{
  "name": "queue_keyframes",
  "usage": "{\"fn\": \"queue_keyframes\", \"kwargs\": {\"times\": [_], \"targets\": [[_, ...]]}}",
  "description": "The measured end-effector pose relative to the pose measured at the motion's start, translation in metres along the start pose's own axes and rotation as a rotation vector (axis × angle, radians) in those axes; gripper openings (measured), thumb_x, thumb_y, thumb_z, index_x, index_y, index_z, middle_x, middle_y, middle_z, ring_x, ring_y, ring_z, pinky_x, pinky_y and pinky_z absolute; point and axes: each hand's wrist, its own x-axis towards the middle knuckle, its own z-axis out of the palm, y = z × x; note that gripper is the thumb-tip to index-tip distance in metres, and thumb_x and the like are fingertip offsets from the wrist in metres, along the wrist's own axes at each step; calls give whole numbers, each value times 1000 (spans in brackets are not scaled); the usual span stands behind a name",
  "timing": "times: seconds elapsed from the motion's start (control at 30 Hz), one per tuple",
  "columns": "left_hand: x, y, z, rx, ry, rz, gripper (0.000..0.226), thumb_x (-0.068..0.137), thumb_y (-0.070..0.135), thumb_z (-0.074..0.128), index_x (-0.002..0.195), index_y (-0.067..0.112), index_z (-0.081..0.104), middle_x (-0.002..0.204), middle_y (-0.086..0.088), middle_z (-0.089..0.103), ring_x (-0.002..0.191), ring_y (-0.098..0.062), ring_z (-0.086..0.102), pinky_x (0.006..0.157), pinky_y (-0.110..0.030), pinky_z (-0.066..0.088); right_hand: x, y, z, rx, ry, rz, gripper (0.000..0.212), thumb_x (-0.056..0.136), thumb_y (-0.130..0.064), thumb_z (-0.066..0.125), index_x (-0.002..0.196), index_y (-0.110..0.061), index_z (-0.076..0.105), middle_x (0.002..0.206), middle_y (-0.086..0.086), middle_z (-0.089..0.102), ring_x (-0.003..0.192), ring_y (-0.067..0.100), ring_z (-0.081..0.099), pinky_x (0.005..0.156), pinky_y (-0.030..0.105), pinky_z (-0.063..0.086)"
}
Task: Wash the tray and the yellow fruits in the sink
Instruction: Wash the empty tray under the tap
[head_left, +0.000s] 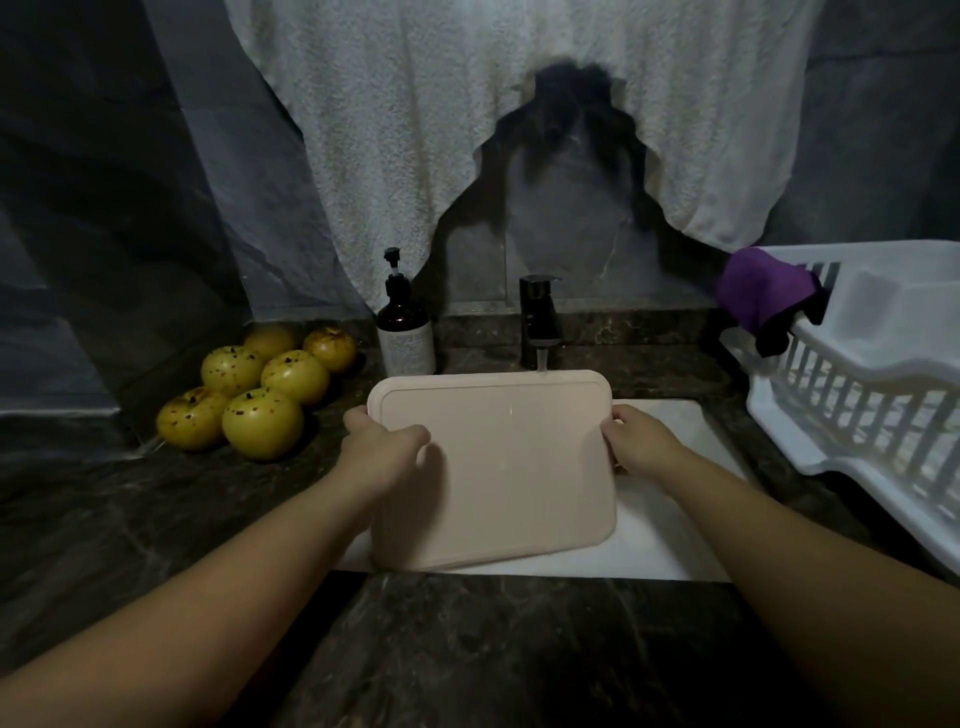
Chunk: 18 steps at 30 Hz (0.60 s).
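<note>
Tray-rinsing step underway, I'd say — person's left hand (382, 441) and right hand (636, 441) each grip a side edge of the pink tray (493, 467), held tilted over the white sink (670, 540), its far edge under the running black faucet (540, 322). Tray is smooth, flat, round-cornered, with a shallow raised rim. Six yellow fruits (260, 389), round and brown-speckled, sit unwashed on the dark marble counter at left — likely next: turn tray under the stream

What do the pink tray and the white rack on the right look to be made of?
Pink tray: probably plastic or silicone, with a matte, even colour, rounded corners and a moulded rim groove. Dish rack: most likely glossy white moulded plastic, with uniform slatted sides and a soft sheen.
</note>
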Motion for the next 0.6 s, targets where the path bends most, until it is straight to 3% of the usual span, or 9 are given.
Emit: {"fn": "queue_keyframes", "kwargs": {"times": [0.2,0.33,0.43,0.53,0.6], "targets": [[-6,0,-1,-12,8,2,83,92,27,69,155,14,16,143,-14,46,113,-30,54,89,-42,50,-2,-3,-5,-2,-3,-51,43,108,-28,32,143,-13,51,134,15,61,115,33,60,102,48,51],[3,-5,-3,-53,-1,-18,85,89,28,70,156,15,20,134,-11,51,106,-27,56,84,-39,48,-4,-6,-12,51,30,-67,42,107,-28,35,144,-16,51,128,13,63,102,29,61,83,39,53],[9,-3,3,-120,-77,-65,74,90,29,67,156,17,33,128,-6,56,102,-24,58,81,-40,49,-6,-4,-24,151,84,-20,42,107,-28,38,143,-17,53,122,10,63,103,29,61,86,41,53],[14,-2,21,-165,-99,-106,70,91,27,65,155,19,37,131,-9,56,105,-27,57,83,-43,52,-8,5,-42,228,138,-4,41,106,-28,41,143,-18,54,122,9,64,98,25,61,73,36,49],[17,-1,35,-191,-119,-128,64,91,22,64,151,17,42,124,-9,59,103,-28,60,88,-46,54,-9,12,-52,273,182,-7,40,105,-28,45,141,-18,57,120,6,65,99,24,61,75,35,48]]}}
